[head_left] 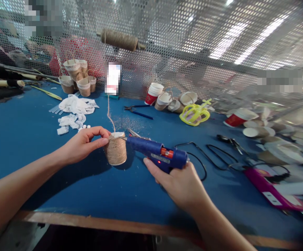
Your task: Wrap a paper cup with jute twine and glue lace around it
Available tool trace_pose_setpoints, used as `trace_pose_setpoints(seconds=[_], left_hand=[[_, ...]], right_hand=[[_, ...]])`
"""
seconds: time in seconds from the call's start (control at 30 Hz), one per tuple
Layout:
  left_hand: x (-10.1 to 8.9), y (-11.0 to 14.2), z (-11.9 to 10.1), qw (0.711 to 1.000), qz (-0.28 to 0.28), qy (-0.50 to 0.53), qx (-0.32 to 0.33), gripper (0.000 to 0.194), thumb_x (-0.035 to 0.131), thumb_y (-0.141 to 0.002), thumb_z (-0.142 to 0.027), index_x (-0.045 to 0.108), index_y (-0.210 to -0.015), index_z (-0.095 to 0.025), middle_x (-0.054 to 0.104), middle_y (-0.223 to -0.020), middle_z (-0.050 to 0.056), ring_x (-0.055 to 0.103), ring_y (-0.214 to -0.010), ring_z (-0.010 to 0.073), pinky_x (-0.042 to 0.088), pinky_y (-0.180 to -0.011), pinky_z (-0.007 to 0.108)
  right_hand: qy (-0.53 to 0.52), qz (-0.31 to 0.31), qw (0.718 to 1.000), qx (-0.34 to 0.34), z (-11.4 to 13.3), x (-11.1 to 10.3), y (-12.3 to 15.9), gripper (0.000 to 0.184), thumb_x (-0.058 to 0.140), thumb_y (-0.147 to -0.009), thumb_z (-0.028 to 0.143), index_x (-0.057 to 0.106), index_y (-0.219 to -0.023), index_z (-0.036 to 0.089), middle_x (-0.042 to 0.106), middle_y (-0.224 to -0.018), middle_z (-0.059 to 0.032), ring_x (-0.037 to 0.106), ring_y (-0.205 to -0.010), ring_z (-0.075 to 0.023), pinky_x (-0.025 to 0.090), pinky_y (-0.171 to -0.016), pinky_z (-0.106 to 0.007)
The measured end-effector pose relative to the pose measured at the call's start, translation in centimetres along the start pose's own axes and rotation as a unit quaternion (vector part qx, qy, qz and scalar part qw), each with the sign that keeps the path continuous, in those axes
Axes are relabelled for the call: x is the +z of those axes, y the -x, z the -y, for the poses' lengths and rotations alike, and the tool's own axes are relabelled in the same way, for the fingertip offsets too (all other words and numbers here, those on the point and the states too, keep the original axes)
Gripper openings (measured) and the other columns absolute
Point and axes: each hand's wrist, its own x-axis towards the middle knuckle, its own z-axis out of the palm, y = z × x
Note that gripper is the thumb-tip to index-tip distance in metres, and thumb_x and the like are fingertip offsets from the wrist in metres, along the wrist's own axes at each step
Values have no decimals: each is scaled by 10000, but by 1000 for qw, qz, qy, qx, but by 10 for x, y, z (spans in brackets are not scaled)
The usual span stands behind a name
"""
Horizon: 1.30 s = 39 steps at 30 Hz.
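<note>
My left hand is closed at the upper left rim of a small paper cup wrapped in brown twine. A strand of twine rises from that rim toward the back of the table. Whether the fingertips pinch the strand as well as the rim cannot be made out. My right hand grips a blue hot glue gun with a small red light lit. Its metal nozzle points left and meets or nearly meets the cup's upper right rim. Behind the gun lie partly hidden scissors.
White ribbon scraps lie behind my left hand. Finished little twine baskets stand at the back left. A twine spool hangs on the mesh. Blue-handled pliers, a yellow basket, black cables and a purple power strip are around.
</note>
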Motion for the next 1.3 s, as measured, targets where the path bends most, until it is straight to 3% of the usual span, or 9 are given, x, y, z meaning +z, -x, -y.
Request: trace_pose_setpoints(seconds=[0.17,0.4,0.53,0.77,0.97,1.03,1.13,1.2,1.3], left_hand=[[0,0,3,1000,2,13,6,151,516,-812,-312,557,-773,-172,637,-950,64,568,-905,185,422,-848,345],[0,0,2,1000,4,11,1,159,515,-813,-321,554,-775,-171,635,-931,60,564,-890,185,423,-832,345],[0,0,3,1000,6,11,10,153,515,-817,-313,556,-778,-171,639,-934,56,569,-889,180,425,-842,346],[0,0,3,1000,4,7,4,165,506,-817,-320,551,-781,-165,630,-946,64,562,-903,185,421,-845,345],[1,0,-1,1000,5,-4,1,179,500,-809,-331,541,-760,-164,626,-916,59,559,-905,189,418,-842,344],[1,1,-2,1000,3,-6,0,185,498,-807,-338,542,-759,-164,625,-904,57,560,-894,188,422,-832,341],[2,1,-3,1000,0,-8,-4,189,498,-802,-347,538,-762,-166,626,-889,53,561,-868,182,430,-811,334],[2,0,-4,1000,-1,-11,-2,190,498,-799,-348,537,-758,-167,627,-887,51,563,-861,179,433,-811,330],[2,0,-4,1000,-1,-17,2,189,493,-801,-344,535,-752,-167,630,-889,51,564,-871,178,432,-820,329]], right_hand=[[20,-3,1000,1,-1,-4,-5,108,589,-712,258,593,-615,210,659,-573,-7,621,-522,-167,536,-567,-301],[49,35,998,-5,9,-12,-8,124,548,-723,241,614,-627,197,543,-433,32,539,-429,-131,496,-488,-267],[29,7,1000,5,3,-7,-4,126,561,-726,269,586,-623,199,587,-493,15,542,-434,-134,487,-470,-271],[9,-21,1000,14,4,-2,-1,63,603,-684,254,621,-656,200,532,-403,44,469,-334,-116,406,-357,-241],[17,-45,998,45,-2,4,2,150,639,-638,335,625,-650,186,438,-312,76,377,-256,-90,320,-278,-218],[37,-59,995,70,-2,4,4,188,647,-620,368,620,-626,183,432,-302,72,386,-256,-94,328,-276,-217],[63,-25,994,91,1,1,7,207,635,-628,381,602,-582,182,472,-333,50,435,-290,-103,384,-316,-225],[71,-3,993,90,2,1,8,205,627,-640,378,594,-580,184,491,-354,41,461,-313,-111,405,-339,-232],[40,-23,997,61,4,6,7,182,616,-643,355,567,-564,200,452,-335,53,438,-304,-109,378,-324,-233]])
